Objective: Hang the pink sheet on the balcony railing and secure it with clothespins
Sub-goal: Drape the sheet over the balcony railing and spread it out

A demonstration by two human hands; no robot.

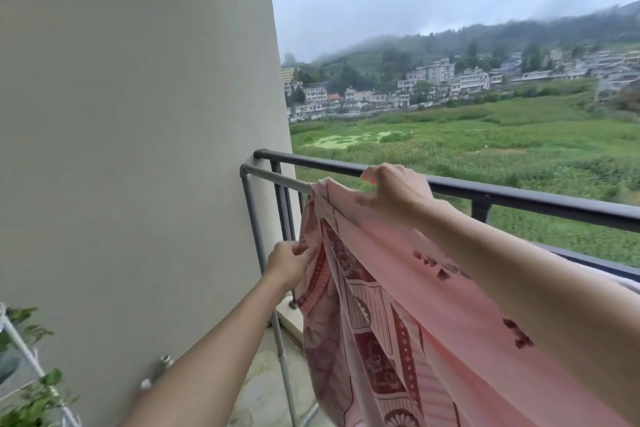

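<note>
A pink sheet [398, 295] with a dark red patterned border hangs over a grey metal bar [277, 178] that runs just inside the black balcony railing [519, 196]. My left hand [289, 262] pinches the sheet's left hanging edge below the bar. My right hand [393, 189] grips the top fold of the sheet where it lies on the bar. The bar is hidden under the fabric to the right of my right hand. No clothespins are in view.
A pale wall [138, 114] closes the balcony's left side, with the bar's grey upright post [256, 239] beside it. A white rack with green plants [31, 374] stands at the lower left. Green fields and houses lie beyond the railing.
</note>
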